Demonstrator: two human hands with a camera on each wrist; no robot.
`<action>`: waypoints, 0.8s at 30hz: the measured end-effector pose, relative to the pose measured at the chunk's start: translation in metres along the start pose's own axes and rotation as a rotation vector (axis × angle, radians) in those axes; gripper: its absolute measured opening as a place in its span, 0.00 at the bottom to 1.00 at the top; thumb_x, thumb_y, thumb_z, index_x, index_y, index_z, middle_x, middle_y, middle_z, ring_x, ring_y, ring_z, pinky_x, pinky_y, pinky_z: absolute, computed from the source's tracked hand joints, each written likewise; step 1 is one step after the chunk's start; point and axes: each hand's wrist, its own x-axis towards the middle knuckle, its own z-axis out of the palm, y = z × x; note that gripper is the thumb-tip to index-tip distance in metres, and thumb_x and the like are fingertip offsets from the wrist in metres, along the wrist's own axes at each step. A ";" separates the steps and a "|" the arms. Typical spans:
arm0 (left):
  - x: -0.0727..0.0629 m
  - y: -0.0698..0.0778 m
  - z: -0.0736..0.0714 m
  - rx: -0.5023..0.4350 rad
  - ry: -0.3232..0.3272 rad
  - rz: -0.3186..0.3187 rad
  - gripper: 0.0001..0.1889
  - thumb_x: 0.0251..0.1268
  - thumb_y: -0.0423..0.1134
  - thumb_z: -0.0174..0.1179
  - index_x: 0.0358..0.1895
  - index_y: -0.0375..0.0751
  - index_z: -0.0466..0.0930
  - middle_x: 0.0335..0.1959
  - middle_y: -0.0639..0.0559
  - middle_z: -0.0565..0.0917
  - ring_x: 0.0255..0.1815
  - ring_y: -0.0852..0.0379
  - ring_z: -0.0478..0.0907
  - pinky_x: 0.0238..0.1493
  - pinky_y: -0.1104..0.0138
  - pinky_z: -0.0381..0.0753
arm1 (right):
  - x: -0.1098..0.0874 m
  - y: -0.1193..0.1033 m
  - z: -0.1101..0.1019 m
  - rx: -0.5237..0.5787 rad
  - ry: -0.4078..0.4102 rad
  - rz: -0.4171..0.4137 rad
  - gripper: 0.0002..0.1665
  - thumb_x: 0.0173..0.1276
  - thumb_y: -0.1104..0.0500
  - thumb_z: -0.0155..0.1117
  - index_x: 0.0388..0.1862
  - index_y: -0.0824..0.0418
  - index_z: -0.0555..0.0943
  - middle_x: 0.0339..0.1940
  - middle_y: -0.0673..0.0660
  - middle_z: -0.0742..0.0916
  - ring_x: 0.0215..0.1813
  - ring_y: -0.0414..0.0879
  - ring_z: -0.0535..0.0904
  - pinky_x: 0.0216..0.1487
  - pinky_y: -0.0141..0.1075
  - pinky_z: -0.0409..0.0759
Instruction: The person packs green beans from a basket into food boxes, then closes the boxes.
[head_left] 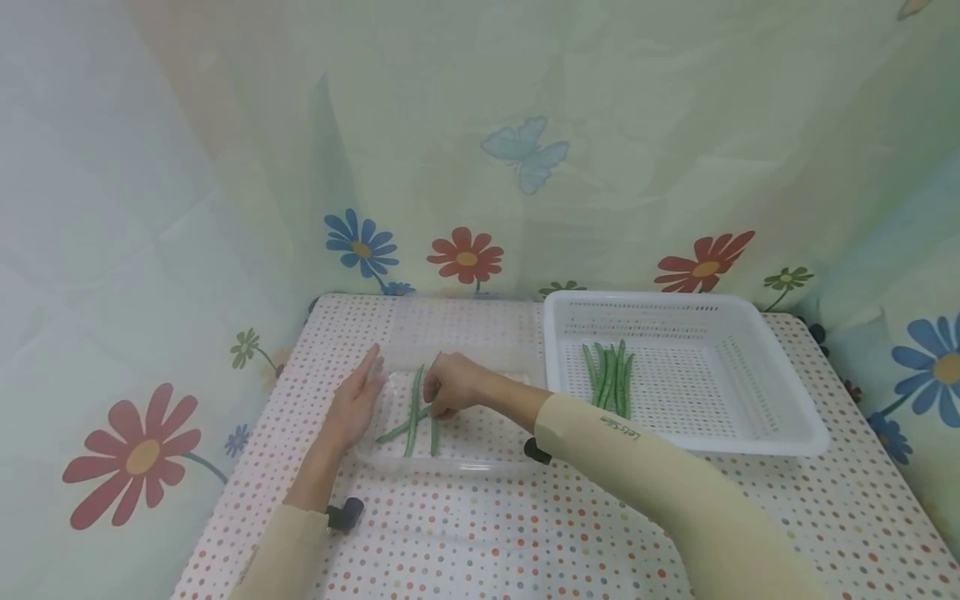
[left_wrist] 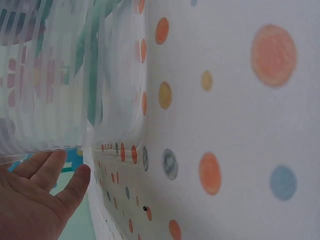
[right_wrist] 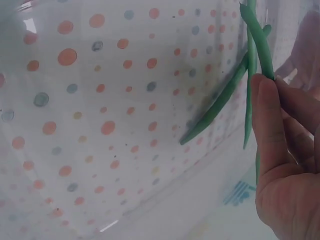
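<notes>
A clear plastic container (head_left: 483, 463) stands on the table, with green beans (head_left: 414, 417) lying crossed in its left part. Over it, my right hand (head_left: 454, 385) pinches one green bean (right_wrist: 261, 42) between thumb and fingers; the bean's lower end shows below the hand in the head view. My left hand (head_left: 356, 407) is at the container's left side, fingers extended. In the left wrist view those fingers (left_wrist: 47, 167) lie by the ribbed clear wall (left_wrist: 42, 107); whether they press it I cannot tell.
To the right stands a white perforated basket (head_left: 787, 392) holding several green beans (head_left: 611, 379) at its left. A clear upright flap (head_left: 465, 325) is behind the container. Dotted cloth (head_left: 480, 542) covers the table; a flowered curtain (head_left: 420, 125) hangs behind.
</notes>
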 end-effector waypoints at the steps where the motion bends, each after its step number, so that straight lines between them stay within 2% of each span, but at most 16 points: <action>1: 0.000 0.000 0.000 0.005 0.001 0.000 0.29 0.86 0.53 0.40 0.84 0.73 0.45 0.84 0.53 0.61 0.87 0.47 0.50 0.86 0.44 0.47 | 0.000 0.000 0.000 0.006 -0.004 0.001 0.12 0.63 0.69 0.75 0.46 0.69 0.88 0.41 0.59 0.92 0.34 0.43 0.90 0.36 0.28 0.90; 6: 0.001 0.001 0.001 0.010 0.004 0.001 0.30 0.86 0.53 0.40 0.84 0.71 0.45 0.84 0.53 0.61 0.87 0.47 0.50 0.86 0.43 0.47 | 0.001 0.006 0.000 -0.043 -0.050 -0.009 0.17 0.63 0.69 0.73 0.51 0.64 0.89 0.44 0.56 0.92 0.37 0.40 0.87 0.42 0.30 0.88; 13: 0.000 0.004 0.000 0.002 0.000 0.003 0.29 0.87 0.53 0.40 0.84 0.75 0.45 0.84 0.53 0.61 0.87 0.47 0.50 0.87 0.44 0.47 | 0.003 0.014 0.001 -0.097 -0.122 -0.018 0.20 0.64 0.69 0.73 0.56 0.63 0.87 0.39 0.51 0.91 0.36 0.39 0.86 0.43 0.31 0.87; 19: 0.000 0.004 -0.001 -0.004 -0.004 -0.007 0.29 0.86 0.53 0.39 0.83 0.75 0.45 0.84 0.54 0.61 0.87 0.47 0.50 0.87 0.44 0.47 | 0.003 0.014 0.001 -0.119 -0.113 -0.041 0.20 0.64 0.70 0.73 0.55 0.63 0.88 0.41 0.54 0.91 0.36 0.40 0.85 0.42 0.30 0.87; 24: 0.000 0.003 -0.001 -0.014 -0.008 -0.019 0.29 0.86 0.54 0.39 0.83 0.76 0.45 0.84 0.55 0.61 0.87 0.48 0.49 0.87 0.44 0.47 | 0.001 0.014 0.002 -0.104 -0.110 -0.031 0.20 0.65 0.71 0.72 0.56 0.63 0.87 0.46 0.58 0.91 0.37 0.41 0.87 0.41 0.32 0.90</action>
